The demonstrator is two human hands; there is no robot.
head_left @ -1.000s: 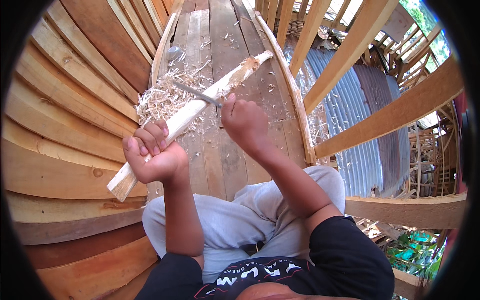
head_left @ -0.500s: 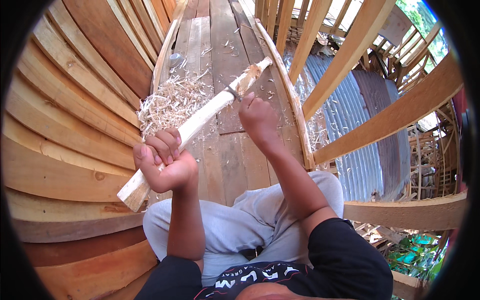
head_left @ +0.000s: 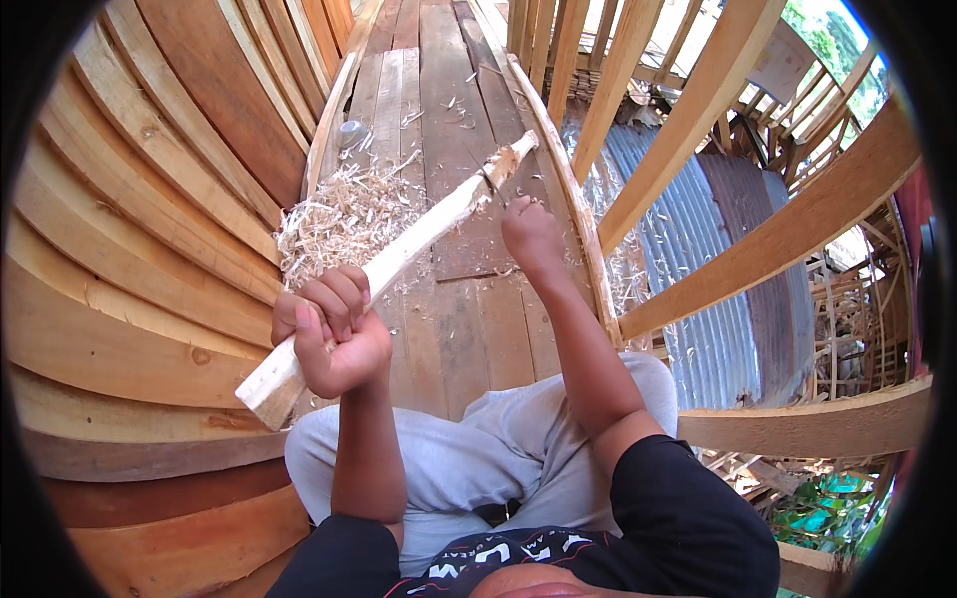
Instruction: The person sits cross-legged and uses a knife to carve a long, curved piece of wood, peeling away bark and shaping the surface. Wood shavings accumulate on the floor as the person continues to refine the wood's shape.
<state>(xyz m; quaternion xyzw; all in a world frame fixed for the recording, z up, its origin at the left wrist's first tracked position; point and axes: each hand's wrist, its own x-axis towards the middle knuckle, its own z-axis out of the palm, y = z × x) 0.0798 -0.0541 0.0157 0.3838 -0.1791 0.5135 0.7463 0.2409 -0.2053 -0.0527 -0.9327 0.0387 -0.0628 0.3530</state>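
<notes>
A long pale wooden stick (head_left: pixel 414 239) slants from near left to far right above the plank floor. My left hand (head_left: pixel 334 329) is wrapped round its thicker, squared near end. Most of its surface is bare and whitish, while a brown rough patch shows near the thin far tip. My right hand (head_left: pixel 533 237) is closed on a knife (head_left: pixel 488 183), whose dark blade lies across the stick close to that patch. The knife's handle is hidden in my fist.
Curled wood shavings (head_left: pixel 344 224) are heaped on the plank floor (head_left: pixel 439 344) left of the stick. A small round clear object (head_left: pixel 351 133) lies beyond them. Wooden boards (head_left: pixel 150 329) wall the left side; a slatted railing (head_left: pixel 688 120) runs along the right, with corrugated metal sheets (head_left: pixel 688 249) outside it.
My right hand and the knife have moved away from me along the stick, toward its far tip. My left hand keeps its grip on the near end.
</notes>
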